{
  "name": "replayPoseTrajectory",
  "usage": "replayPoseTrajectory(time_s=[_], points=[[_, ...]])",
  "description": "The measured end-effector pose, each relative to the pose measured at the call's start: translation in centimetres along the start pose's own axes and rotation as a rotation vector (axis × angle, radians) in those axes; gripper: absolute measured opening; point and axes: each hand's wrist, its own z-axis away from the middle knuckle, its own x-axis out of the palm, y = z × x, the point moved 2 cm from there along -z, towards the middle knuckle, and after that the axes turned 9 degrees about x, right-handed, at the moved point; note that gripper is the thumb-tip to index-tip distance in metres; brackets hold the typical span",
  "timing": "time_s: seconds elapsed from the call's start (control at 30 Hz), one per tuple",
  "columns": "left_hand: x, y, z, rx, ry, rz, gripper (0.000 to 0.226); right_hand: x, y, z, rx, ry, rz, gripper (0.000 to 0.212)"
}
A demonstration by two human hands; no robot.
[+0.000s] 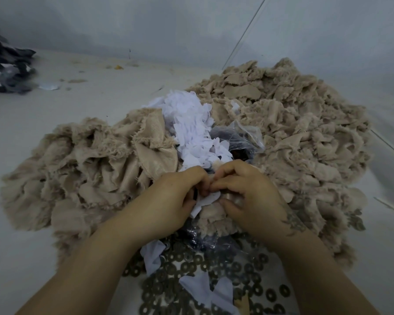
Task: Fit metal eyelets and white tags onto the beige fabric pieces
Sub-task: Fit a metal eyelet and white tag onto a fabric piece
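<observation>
Beige fabric pieces lie in two frayed heaps, and the white tags heaped between them make the handiest landmark. One beige heap sits to the left of the tags, a bigger one to the right and behind. Just nearer the person than the tags, both hands meet over a single beige piece. The left hand has its fingers curled round one white tag, and the right hand pinches the beige piece against it, thumb underneath. Whether an eyelet is already between the fingers cannot be told.

Nearer still, loose metal eyelets are spread thickly, with a crumpled clear bag just right of the tags.

By the look of it the job has a long way to go: both heaps are large, and which one is finished stock cannot be made out. This piece seems mid-assembly.

Open floor stretches well to the left of the tags, up to a dark cloth bundle by the wall. To the right the big heap crowds close to the wrist, so set-down room seems easier on the left.
</observation>
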Motion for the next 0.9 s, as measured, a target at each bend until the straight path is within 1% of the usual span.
replayPoseTrajectory(time_s=[0.1,0.17,0.27,0.4,0.47,0.6,0.7,0.8,0.9], points=[[0.0,0.0,-0.1,0.002,0.004,0.001,0.033,-0.3,0.0,0.0,0.015,0.002,-0.017,0.017],[0.0,0.0,-0.1,-0.003,0.014,0.006,0.033,-0.6,-0.1,0.0,0.049,-0.007,-0.100,0.015],[0.0,0.0,-0.3,0.006,0.034,0.029,0.029,-0.8,-0.5,0.2,0.100,-0.016,-0.301,0.015],[0.0,0.4,-0.5,0.057,0.040,0.008,0.026,-1.0,-0.6,0.5,0.270,-0.051,-0.643,0.008],[0.0,0.5,-0.5,0.071,0.029,-0.001,0.028,-1.3,-0.4,0.6,0.326,-0.034,-0.748,0.008],[0.0,0.5,-0.5,0.064,0.021,-0.037,0.022,-2.1,0.5,0.6,0.429,0.032,-0.736,0.010],[0.1,0.6,-0.4,0.060,0.000,-0.022,0.021,-2.2,1.1,0.6,0.482,0.039,-0.766,0.016],[0.2,0.9,-0.6,0.020,0.003,0.052,0.024,-2.1,1.0,0.5,0.442,0.018,-0.729,0.008],[0.1,1.7,-1.3,-0.043,0.069,0.163,0.023,-2.0,0.6,0.4,0.390,0.011,-0.663,0.003]])
